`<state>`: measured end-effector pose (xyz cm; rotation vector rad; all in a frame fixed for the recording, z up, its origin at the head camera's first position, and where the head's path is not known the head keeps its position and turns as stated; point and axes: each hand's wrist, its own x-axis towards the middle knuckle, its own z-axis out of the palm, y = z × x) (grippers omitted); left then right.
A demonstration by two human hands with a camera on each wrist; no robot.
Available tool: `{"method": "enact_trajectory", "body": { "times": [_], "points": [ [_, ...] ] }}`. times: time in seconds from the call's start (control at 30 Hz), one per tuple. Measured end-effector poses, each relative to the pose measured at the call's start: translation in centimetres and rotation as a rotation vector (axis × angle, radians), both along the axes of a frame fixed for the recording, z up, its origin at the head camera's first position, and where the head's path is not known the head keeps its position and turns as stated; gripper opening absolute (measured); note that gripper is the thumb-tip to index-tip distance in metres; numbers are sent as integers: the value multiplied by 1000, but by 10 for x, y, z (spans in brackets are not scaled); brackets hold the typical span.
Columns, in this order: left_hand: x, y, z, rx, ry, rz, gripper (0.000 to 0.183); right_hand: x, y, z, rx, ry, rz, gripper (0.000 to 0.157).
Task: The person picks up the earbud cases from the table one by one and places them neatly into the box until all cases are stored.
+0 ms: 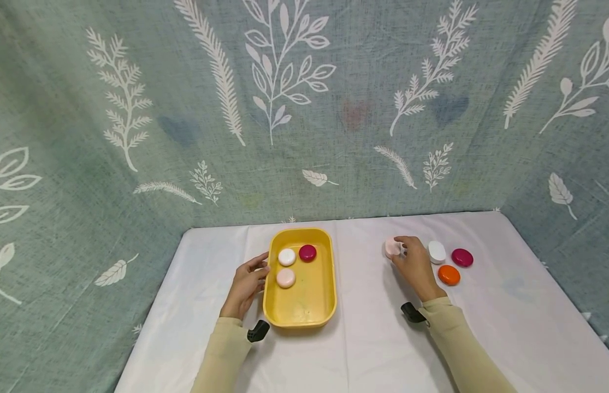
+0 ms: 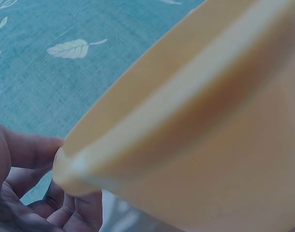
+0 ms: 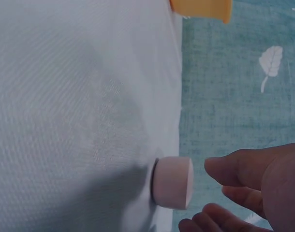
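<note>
At the left side of a yellow tray (image 1: 329,284), my left hand (image 1: 247,281) grips the edge. The left wrist view shows a finger against the tray's rim (image 2: 70,169) and other fingers curled beneath it. Inside the tray lie a white round piece (image 1: 287,257), a dark pink one (image 1: 307,252) and a pale pink one (image 1: 286,278). My right hand (image 1: 413,265) reaches over another pale pink piece (image 1: 391,248), a short smooth cylinder (image 3: 171,182) standing on the table. In the right wrist view its thumb and fingers are spread, with a gap to the piece.
Right of my right hand lie a white piece (image 1: 437,252), an orange round piece (image 1: 449,275) and a dark pink round piece (image 1: 462,257). A white cloth (image 1: 368,349) covers the table. Green leaf-patterned fabric (image 1: 304,164) stands behind and at both sides.
</note>
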<state>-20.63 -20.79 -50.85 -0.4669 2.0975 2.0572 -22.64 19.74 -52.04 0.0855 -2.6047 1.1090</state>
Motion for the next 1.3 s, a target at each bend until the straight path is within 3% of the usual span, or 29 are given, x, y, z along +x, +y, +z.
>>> {"method": "enact_trajectory", "body": {
  "times": [0.4,0.87,1.03,1.3],
  "points": [
    [0,0,-1,-11,-5,11,47,-12,-2,-12,23,-103,36,49],
    [2,2,1,-11,1,9,47,-17,-11,-8,67,-155,74,54],
    [1,1,-1,-6,9,10,47,-11,-20,1,32,-140,94,54],
    [1,0,-4,-1,20,16,46,0,-42,21,-3,-36,161,52]
  ]
}}
